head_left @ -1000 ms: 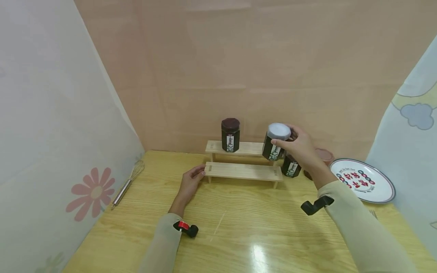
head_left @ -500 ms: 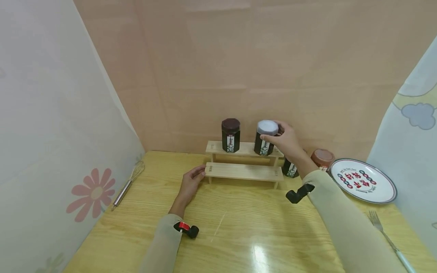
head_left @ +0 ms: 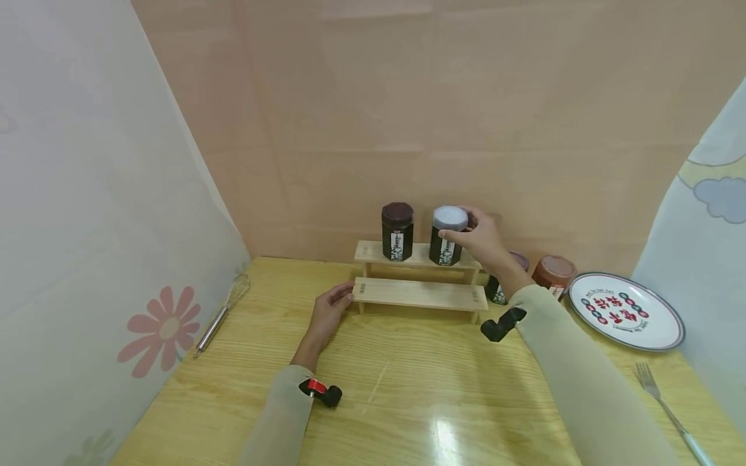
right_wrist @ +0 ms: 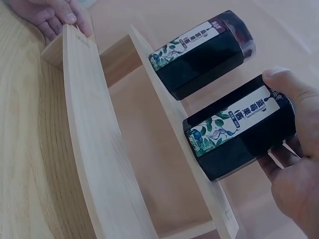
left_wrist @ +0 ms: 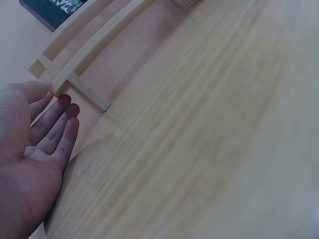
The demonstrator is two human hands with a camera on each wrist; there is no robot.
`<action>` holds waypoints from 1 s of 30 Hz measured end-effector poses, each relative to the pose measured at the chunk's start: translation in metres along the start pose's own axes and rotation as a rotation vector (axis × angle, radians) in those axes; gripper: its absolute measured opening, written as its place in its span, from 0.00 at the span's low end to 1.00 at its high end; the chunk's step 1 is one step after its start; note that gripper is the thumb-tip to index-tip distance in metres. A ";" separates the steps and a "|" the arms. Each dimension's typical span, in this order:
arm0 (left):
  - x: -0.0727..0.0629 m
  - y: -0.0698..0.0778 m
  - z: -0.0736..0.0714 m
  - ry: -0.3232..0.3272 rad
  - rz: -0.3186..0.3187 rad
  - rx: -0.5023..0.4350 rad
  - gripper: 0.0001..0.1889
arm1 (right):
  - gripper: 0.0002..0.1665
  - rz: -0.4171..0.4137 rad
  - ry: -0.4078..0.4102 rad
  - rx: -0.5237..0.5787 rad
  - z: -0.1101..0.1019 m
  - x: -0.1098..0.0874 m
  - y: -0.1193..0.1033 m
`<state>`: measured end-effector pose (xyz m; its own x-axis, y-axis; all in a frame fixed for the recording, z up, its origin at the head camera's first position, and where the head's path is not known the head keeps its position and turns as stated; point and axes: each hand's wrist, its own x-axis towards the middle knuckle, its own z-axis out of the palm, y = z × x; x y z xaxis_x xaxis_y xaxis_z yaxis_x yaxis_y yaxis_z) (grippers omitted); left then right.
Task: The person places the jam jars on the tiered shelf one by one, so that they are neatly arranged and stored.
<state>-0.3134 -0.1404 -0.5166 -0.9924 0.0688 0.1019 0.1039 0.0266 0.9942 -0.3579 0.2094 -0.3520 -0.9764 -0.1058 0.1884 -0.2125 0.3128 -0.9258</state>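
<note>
A two-step wooden display rack [head_left: 419,294] stands on the table. At the left end of its lower step my left hand [head_left: 328,315] pinches the board, thumb on top and fingers below in the left wrist view. My right hand [head_left: 482,241] grips a dark eight-sided jam jar [right_wrist: 239,130] with a pale lid, thumb and fingers around its upper part. This jar stands upright on the upper step, right of the middle. To its left on the same step is a second jam jar [head_left: 397,234] with a dark lid, untouched.
Behind my right wrist, a dark jar [head_left: 497,289] and a reddish-lidded jar [head_left: 553,273] stand right of the rack. Farther right lie an oval plate [head_left: 658,323] and a fork [head_left: 661,401]. A whisk [head_left: 218,323] lies at the left. A draped backdrop [head_left: 326,129] rises behind.
My right hand has carried the pale-lidded jar leftward, from tilted at the rack's right end to upright on the upper step. My left hand has stayed at the rack.
</note>
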 end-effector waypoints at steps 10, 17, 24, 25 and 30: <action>-0.001 0.001 -0.002 -0.003 -0.006 0.029 0.19 | 0.51 0.000 -0.036 0.029 -0.006 0.001 0.005; -0.002 0.002 -0.004 -0.012 0.000 0.028 0.19 | 0.53 0.017 -0.061 0.037 -0.010 -0.005 0.015; 0.000 0.001 -0.004 -0.002 0.001 0.013 0.19 | 0.54 0.021 -0.061 0.049 -0.011 -0.008 0.018; 0.000 0.001 -0.004 -0.002 0.001 0.012 0.19 | 0.54 0.025 -0.060 0.044 -0.011 -0.008 0.018; 0.001 0.000 -0.002 0.001 0.009 0.019 0.20 | 0.51 0.016 -0.063 0.019 -0.017 -0.013 0.018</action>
<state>-0.3146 -0.1428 -0.5169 -0.9916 0.0680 0.1105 0.1136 0.0445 0.9925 -0.3499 0.2325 -0.3655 -0.9751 -0.1605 0.1529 -0.1955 0.2970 -0.9346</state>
